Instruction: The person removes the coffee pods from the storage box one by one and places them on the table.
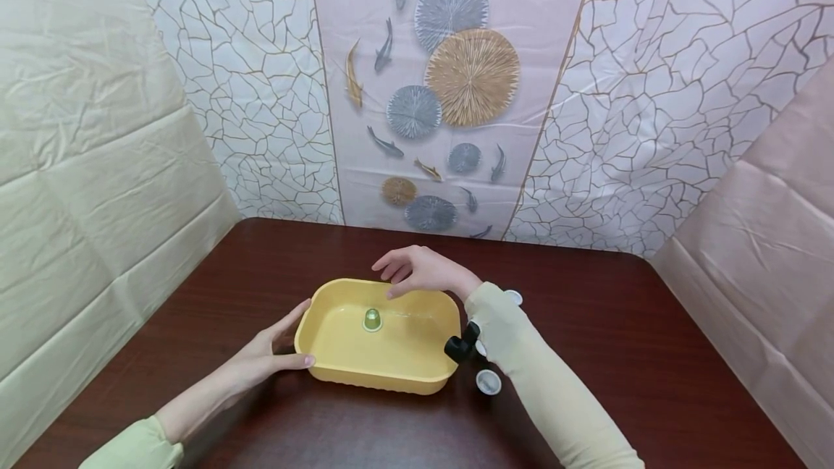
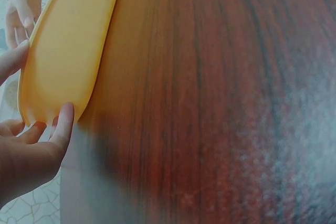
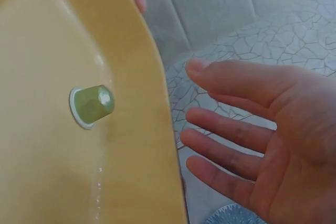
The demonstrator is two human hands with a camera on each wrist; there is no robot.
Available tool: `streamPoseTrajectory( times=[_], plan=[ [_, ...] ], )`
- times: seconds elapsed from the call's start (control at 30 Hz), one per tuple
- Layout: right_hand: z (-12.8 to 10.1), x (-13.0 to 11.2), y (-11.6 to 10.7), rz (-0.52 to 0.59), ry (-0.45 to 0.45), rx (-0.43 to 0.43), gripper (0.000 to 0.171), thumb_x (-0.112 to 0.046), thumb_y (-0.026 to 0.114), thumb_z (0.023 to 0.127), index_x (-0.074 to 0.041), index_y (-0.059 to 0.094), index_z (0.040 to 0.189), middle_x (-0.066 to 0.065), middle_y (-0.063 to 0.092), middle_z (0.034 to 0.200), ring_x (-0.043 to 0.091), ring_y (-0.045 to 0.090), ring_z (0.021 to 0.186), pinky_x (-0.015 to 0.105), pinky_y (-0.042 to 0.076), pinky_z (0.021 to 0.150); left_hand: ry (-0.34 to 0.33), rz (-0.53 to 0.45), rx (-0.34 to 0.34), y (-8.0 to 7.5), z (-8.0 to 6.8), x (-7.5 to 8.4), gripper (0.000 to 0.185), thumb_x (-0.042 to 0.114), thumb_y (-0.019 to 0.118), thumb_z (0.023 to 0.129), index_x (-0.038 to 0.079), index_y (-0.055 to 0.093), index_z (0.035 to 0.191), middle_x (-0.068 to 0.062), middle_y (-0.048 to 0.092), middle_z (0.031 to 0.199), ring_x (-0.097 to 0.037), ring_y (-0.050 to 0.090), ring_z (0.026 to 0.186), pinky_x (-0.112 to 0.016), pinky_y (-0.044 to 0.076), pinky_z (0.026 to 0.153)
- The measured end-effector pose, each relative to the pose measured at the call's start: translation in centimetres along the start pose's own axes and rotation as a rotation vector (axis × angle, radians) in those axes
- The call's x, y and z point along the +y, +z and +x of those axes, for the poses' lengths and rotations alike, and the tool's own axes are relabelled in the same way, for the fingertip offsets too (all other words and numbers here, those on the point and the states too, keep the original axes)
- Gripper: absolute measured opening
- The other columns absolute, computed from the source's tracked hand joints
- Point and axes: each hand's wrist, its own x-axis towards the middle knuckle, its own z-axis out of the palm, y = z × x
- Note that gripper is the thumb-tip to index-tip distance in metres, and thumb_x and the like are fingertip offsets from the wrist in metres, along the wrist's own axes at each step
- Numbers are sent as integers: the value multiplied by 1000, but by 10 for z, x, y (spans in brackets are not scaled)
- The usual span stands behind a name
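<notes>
Head view: left hand (image 1: 263, 357) lies at the near left corner of the yellow tray (image 1: 339, 360), thumb along the tray's front wall, fingers stretched along its left side; touching, not gripping. Right hand (image 1: 417, 270) hovers above the tray's far rim, palm down, fingers loosely bent, holding nothing. A green capsule (image 1: 372, 319) stands dome-up inside the tray, near the middle of its far half. The tray sits on the dark wood worktop (image 1: 619, 339). A white capsule (image 1: 488, 381) lies on the worktop just right of the tray, below the right sleeve (image 1: 547, 382).

Left wrist view: left hand (image 2: 31, 156) relaxed, thumb tip against the tray (image 2: 68, 51) wall.

Right wrist view: right hand (image 3: 262, 129) released, fingers spread and nearly straight, apart from the tray (image 3: 152, 145) rim. Green capsule (image 3: 93, 104) rests on the tray floor.

No readable writing or labels in any view.
</notes>
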Motion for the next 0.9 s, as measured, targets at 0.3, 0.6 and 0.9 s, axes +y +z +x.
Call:
streamPoseTrajectory(
  times=[0.3,0.6,0.9],
  plan=[
    [12,4,11,0,-36,-50,51,-17,77,86,-11,61,133,13,68,125,27,67,113,33,52,96,0,9,-4,0,0,0,94,22,76,86,29,18,159,-18,34,158,-37,46,134,-39,41,98],
    [17,5,21,15,-86,-84,47,-11,77,85,-5,63,130,14,67,126,28,66,115,37,52,99,6,4,-10,0,0,2,93,22,75,87,29,18,159,-17,32,160,-38,44,136,-38,40,99],
    [24,4,32,-4,-22,-175,45,-8,79,82,-5,66,125,13,70,124,26,68,111,21,53,88,-3,6,1,1,-1,3,92,22,75,86,31,20,159,-18,41,154,-32,47,133,-33,40,97]
  ],
)
